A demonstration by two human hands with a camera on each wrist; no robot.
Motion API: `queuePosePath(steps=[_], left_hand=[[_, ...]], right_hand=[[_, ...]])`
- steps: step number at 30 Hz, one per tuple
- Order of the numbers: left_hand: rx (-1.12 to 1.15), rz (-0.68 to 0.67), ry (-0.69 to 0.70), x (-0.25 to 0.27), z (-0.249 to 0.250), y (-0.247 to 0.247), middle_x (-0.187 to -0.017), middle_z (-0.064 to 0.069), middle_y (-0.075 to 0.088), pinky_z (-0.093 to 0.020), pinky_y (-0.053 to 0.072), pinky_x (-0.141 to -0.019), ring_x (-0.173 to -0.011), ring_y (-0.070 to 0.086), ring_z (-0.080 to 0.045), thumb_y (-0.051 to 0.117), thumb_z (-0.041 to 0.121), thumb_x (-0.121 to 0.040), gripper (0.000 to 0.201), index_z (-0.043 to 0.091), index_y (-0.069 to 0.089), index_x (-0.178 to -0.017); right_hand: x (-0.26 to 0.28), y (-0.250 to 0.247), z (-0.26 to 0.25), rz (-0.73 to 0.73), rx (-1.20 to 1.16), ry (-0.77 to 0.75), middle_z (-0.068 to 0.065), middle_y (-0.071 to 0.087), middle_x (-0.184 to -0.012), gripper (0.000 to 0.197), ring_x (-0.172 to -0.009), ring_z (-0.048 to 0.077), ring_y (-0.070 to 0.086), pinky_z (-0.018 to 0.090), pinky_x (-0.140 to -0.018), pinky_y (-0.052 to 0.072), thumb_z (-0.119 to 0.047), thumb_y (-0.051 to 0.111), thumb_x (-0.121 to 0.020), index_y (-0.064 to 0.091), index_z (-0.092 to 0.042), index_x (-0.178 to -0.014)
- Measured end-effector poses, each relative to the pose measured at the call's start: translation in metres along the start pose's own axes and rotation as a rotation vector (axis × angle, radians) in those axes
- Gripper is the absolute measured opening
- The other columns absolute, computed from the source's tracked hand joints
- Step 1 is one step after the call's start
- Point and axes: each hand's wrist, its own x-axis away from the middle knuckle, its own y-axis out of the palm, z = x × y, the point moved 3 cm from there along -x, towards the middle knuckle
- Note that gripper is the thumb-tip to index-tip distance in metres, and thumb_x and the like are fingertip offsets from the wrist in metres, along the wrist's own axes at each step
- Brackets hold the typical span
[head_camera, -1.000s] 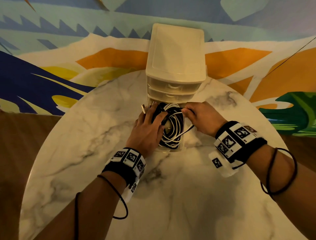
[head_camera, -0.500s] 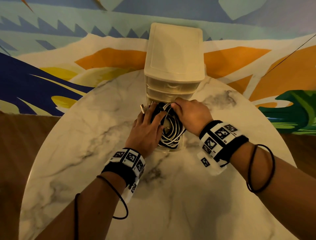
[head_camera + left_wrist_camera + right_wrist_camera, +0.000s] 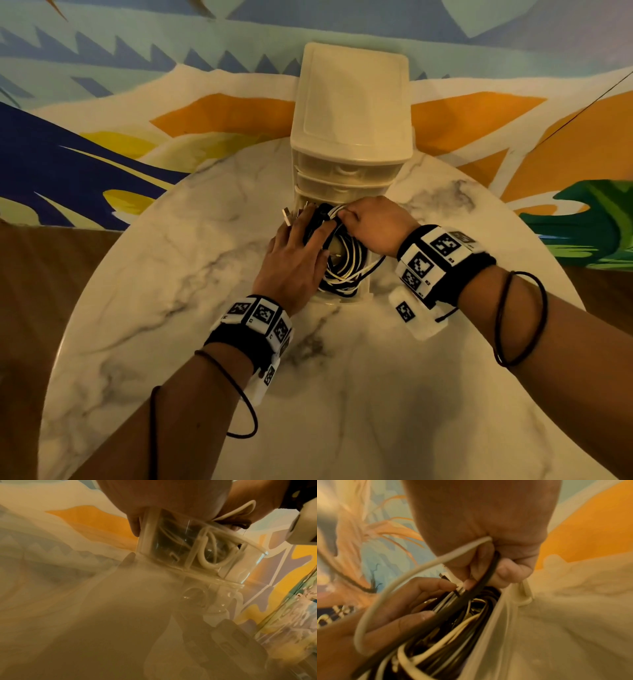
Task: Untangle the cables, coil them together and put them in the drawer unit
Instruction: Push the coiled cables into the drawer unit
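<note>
1. Marble table [image 3: 171, 342] against a painted wall; drawer unit [image 3: 352, 137] stands at the table's far edge, straight ahead of both hands.
2. Bottom drawer [image 3: 363, 294] of the unit is pulled out toward the person; the two drawers above it look shut.
3. Cables [image 3: 346, 263], a black-and-white coil, lie inside that open drawer. One white loop [image 3: 399, 580] stands up out of it, and a strand bulges over the drawer's right rim.
4. Left hand [image 3: 294, 260]: fingers straight, flat on the coil's left side, pressing it down. Holds nothing.
5. Right hand [image 3: 370, 226]: fingers curled, pinching a black and a white strand at the coil's far end, just beside the unit's front.
6. Plug ends [image 3: 291, 216] stick out at the drawer's far left corner, beside the left fingertips.
7. Key relation: the drawer's long axis runs from the person to the unit, so closing it means pushing away. Stray loops are up at the far end, where the right hand is nearer; they likely need tucking below the rim first or they may catch on the unit.
8. Judged stage: late; cables stowed, drawer not yet shut.
</note>
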Motion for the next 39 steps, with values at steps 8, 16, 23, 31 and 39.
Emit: queuePosePath(steps=[8, 16, 23, 31, 39], left_hand=[[-0.056, -0.022, 0.019, 0.000, -0.001, 0.001, -0.153, -0.009, 0.022, -0.050, 0.043, -0.096, -0.128, 0.034, -0.037, 0.031, 0.032, -0.093, 0.045, 0.032, 0.037, -0.138], [-0.120, -0.041, -0.018, 0.001, 0.005, -0.002, -0.154, -0.007, 0.019, -0.051, 0.041, -0.098, -0.129, 0.033, -0.038, 0.028, 0.037, -0.092, 0.052, 0.037, 0.025, -0.144], [-0.162, -0.063, -0.039, 0.000, 0.004, -0.001, -0.154, -0.007, 0.018, -0.049, 0.039, -0.098, -0.129, 0.033, -0.037, 0.025, 0.039, -0.089, 0.054, 0.036, 0.030, -0.143], [-0.150, -0.062, -0.037, -0.001, 0.004, 0.000, -0.154, -0.008, 0.019, -0.050, 0.039, -0.098, -0.129, 0.034, -0.039, 0.030, 0.037, -0.090, 0.053, 0.035, 0.031, -0.143], [-0.149, -0.072, -0.046, -0.001, 0.005, -0.002, -0.152, -0.010, 0.025, -0.050, 0.042, -0.094, -0.125, 0.040, -0.040, 0.030, 0.038, -0.088, 0.053, 0.032, 0.037, -0.141]], right_hand=[[-0.006, 0.011, -0.008, 0.108, 0.214, -0.080, 0.012, 0.066, -0.105, 0.037, -0.095, 0.033, 0.061, 0.032, -0.069, 0.038, -0.033, 0.030, -0.101, 0.063, -0.017, -0.102], [0.011, 0.034, -0.005, 0.439, -0.049, 0.014, 0.011, 0.063, -0.092, 0.019, -0.078, 0.034, 0.059, 0.036, -0.063, 0.041, -0.029, 0.040, -0.093, 0.051, -0.014, -0.097], [0.029, 0.049, 0.013, 0.700, -0.509, -0.027, 0.003, 0.046, -0.107, 0.023, -0.103, 0.020, 0.046, 0.028, -0.092, 0.041, -0.008, 0.044, -0.087, 0.055, -0.008, -0.108], [0.060, 0.060, 0.041, 0.747, -0.744, 0.229, -0.003, 0.062, -0.095, 0.015, -0.081, 0.010, 0.057, 0.027, -0.075, 0.045, -0.027, 0.053, -0.095, 0.057, -0.020, -0.107], [0.053, 0.044, 0.018, 0.739, -0.367, -0.050, -0.008, 0.046, -0.068, 0.023, -0.061, 0.005, 0.044, 0.015, -0.060, 0.029, -0.016, 0.053, -0.094, 0.070, -0.015, -0.110]])
